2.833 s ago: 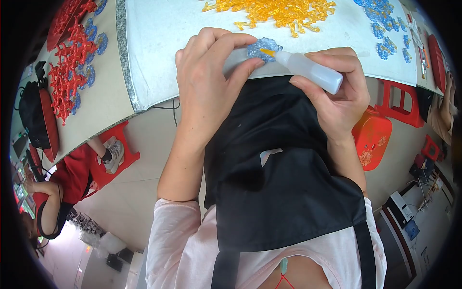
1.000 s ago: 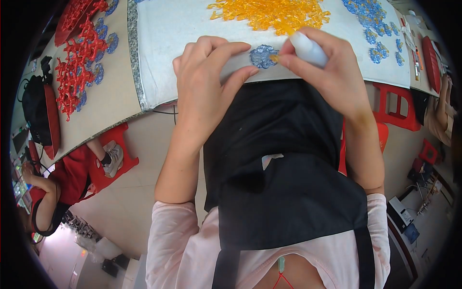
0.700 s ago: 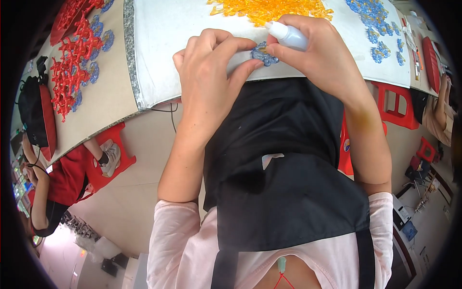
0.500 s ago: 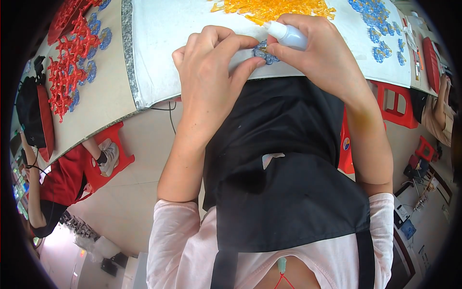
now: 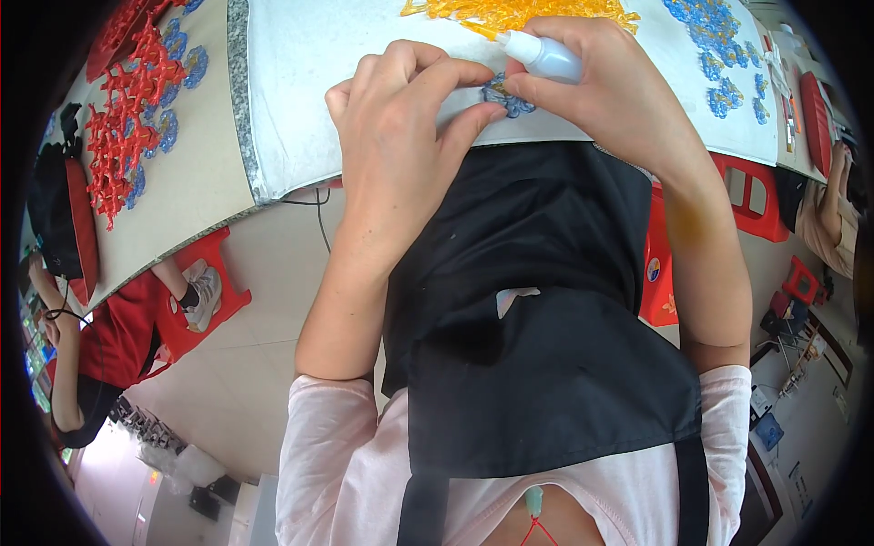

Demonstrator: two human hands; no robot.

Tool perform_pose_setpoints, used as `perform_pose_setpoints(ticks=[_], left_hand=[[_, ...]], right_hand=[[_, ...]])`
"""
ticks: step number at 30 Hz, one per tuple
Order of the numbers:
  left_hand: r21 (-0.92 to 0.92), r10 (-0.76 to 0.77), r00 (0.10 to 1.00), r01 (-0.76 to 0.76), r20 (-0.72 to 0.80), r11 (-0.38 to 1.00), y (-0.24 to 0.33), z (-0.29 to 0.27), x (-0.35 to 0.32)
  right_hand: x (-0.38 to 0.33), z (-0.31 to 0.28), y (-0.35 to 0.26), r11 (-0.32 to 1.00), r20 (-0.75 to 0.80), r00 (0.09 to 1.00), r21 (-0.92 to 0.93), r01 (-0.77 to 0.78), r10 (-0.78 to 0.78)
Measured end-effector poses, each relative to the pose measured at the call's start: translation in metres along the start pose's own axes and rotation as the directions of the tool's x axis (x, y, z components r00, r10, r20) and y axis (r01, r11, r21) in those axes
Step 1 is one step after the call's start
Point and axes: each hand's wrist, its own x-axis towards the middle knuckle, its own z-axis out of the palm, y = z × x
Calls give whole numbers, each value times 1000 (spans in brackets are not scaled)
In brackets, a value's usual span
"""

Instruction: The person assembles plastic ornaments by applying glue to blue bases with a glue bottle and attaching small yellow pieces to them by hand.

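Note:
Between my hands, near the front edge of the white-covered table, lies a small clear-blue plastic piece [image 5: 510, 100] with an open, lacy shape. My left hand [image 5: 396, 132] is curved around its left side, with forefinger and thumb at its edges. In my right hand [image 5: 624, 96] is a small translucent squeeze bottle [image 5: 553, 60], tilted with its white nozzle to the left, above the piece. The right thumb is close to the blue piece. Fingertips partly hide the piece. A pile of orange-yellow plastic pieces [image 5: 528, 13] lies just beyond my hands.
Many blue pieces [image 5: 710, 41] are spread at the right of the white sheet [image 5: 300, 91]. Red plastic figures [image 5: 123, 127] and more blue pieces cover the table at left. Red stools [image 5: 751, 196] stand under the table. Another person's red clothing [image 5: 123, 337] shows at lower left.
The bottle has shifted slightly up and left, and its nozzle has moved a little away from the blue piece. My left hand has stayed nearly in place.

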Motion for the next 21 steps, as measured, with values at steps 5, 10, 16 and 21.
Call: perform_pose_setpoints(ticks=[5,10,16,21], left_hand=[[0,8,1000,-8,3,1000,2,0,2],[9,2,1000,-2,11,1000,-1,0,0],[13,15,1000,-15,18,1000,0,0,2],[38,53,999,-53,-5,998,-4,2,1]], right_hand=[[1,6,34,941,-165,927,-111,321,-336],[7,-15,-30,992,111,986,-54,-116,122],[5,-9,-18,999,34,999,-34,10,-9],[5,-12,-33,979,71,989,-172,-113,127]])
